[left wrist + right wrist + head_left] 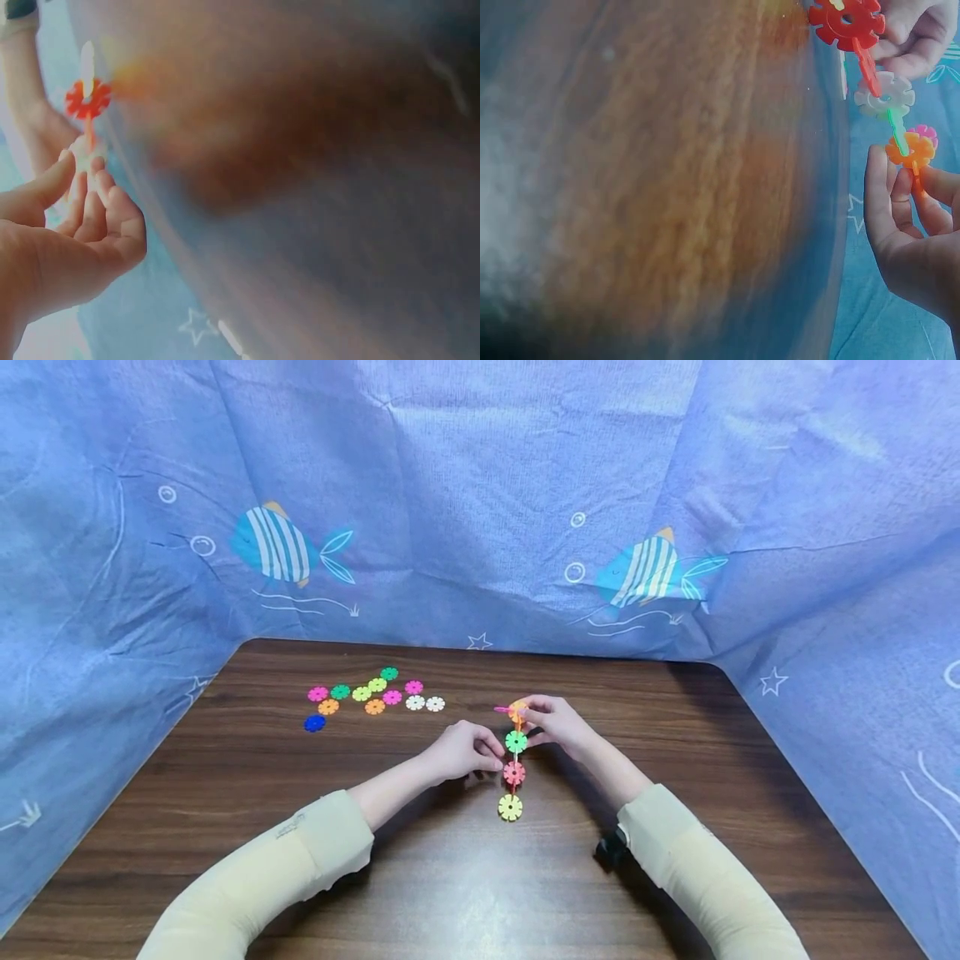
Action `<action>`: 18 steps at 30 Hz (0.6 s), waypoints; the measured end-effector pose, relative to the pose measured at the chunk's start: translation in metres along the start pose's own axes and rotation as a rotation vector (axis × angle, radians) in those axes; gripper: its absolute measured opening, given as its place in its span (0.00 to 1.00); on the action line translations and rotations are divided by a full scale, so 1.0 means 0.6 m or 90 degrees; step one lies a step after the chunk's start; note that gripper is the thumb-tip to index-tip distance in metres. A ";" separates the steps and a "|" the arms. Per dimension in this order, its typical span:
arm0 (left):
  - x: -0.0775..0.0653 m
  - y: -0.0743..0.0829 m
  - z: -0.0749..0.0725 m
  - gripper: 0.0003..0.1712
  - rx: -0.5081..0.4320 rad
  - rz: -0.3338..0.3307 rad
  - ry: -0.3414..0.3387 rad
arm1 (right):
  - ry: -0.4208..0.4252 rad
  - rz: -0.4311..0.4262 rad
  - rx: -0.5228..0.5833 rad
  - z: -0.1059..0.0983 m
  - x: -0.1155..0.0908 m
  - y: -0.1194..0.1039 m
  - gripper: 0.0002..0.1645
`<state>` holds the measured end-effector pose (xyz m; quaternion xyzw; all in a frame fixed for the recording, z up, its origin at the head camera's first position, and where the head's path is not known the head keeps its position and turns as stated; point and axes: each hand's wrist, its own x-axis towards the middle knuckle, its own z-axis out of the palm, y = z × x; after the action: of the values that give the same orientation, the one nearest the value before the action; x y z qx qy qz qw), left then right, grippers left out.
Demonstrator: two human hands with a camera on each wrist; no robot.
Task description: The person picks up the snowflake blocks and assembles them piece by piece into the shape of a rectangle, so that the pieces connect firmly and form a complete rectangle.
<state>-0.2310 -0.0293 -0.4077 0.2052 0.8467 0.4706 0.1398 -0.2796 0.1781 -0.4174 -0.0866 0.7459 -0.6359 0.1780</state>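
Note:
A chain of notched plastic snowflake discs, slotted crosswise, runs away from me above the table. Its near end is a yellow disc (510, 808), followed by a red disc (513, 773), a white disc (886, 94) and a green disc (516, 742). At the far end are an orange disc (910, 150) and a pink disc (502, 709). My right hand (557, 723) pinches the orange end between thumb and fingers. From the left, my left hand (467, 750) has thumb and fingertips about the chain's middle, by the white disc; they partly hide it.
Several loose snowflake discs lie at the back left of the brown table (247, 760), among them a blue disc (314, 722), a green disc (389, 673) and a white disc (435, 703). A blue fish-print curtain (480, 510) hangs behind and at both sides.

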 end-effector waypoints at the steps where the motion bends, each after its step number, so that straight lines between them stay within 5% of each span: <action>1: -0.002 0.000 -0.006 0.08 0.007 0.014 0.000 | 0.002 -0.001 -0.001 0.000 -0.001 0.000 0.15; 7: -0.015 -0.009 -0.055 0.11 0.004 0.095 -0.015 | -0.001 -0.024 0.005 0.000 -0.009 0.001 0.17; 11: -0.029 -0.021 -0.099 0.16 0.067 0.134 0.000 | -0.010 -0.041 0.005 0.001 -0.012 0.000 0.18; 18: -0.064 -0.057 -0.199 0.22 0.178 0.130 0.058 | -0.012 -0.038 -0.016 0.002 -0.018 -0.008 0.17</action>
<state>-0.2558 -0.1523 -0.3737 0.2859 0.8842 0.3687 0.0224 -0.2697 0.1799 -0.4113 -0.1170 0.7492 -0.6307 0.1650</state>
